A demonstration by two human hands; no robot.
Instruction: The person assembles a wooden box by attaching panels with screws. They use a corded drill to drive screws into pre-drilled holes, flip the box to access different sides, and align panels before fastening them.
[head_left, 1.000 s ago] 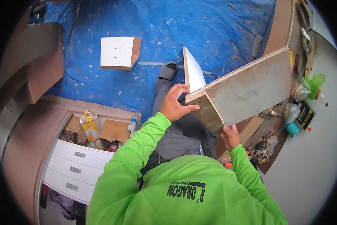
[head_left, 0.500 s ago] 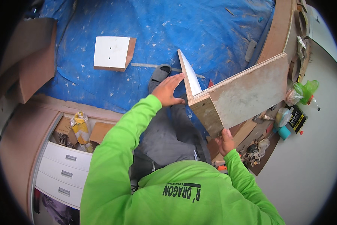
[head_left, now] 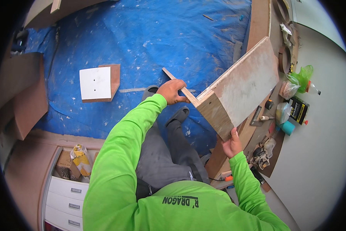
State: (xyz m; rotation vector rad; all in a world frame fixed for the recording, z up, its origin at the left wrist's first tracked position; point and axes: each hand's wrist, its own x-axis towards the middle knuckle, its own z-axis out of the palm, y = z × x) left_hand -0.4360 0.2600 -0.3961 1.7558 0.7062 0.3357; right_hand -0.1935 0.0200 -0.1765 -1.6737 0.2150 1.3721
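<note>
A three-sided plywood box piece (head_left: 247, 81) with a pale, smeared outer face is held up in front of me, tilted. My left hand (head_left: 173, 91) is closed over the edge of its thin left panel, with the fingers on the far side. My right hand (head_left: 232, 144) grips the lower corner of the short end panel, thumb on the outer face. Left of my feet, a smaller wooden block (head_left: 95, 84) with a white face and two dark holes rests on the blue sheet, apart from both hands.
A blue tarp (head_left: 149, 42) covers the floor. At right, a wooden ledge holds a putty knife (head_left: 255, 115), a tape measure (head_left: 269, 104), plastic bags and a black box (head_left: 297, 109). White drawers (head_left: 71, 206) stand at lower left, a brown wooden panel (head_left: 28, 92) at far left.
My left hand has gone from lying open against the left panel to closing over its edge. The box piece has turned and tilted; my right hand stays at its lower corner.
</note>
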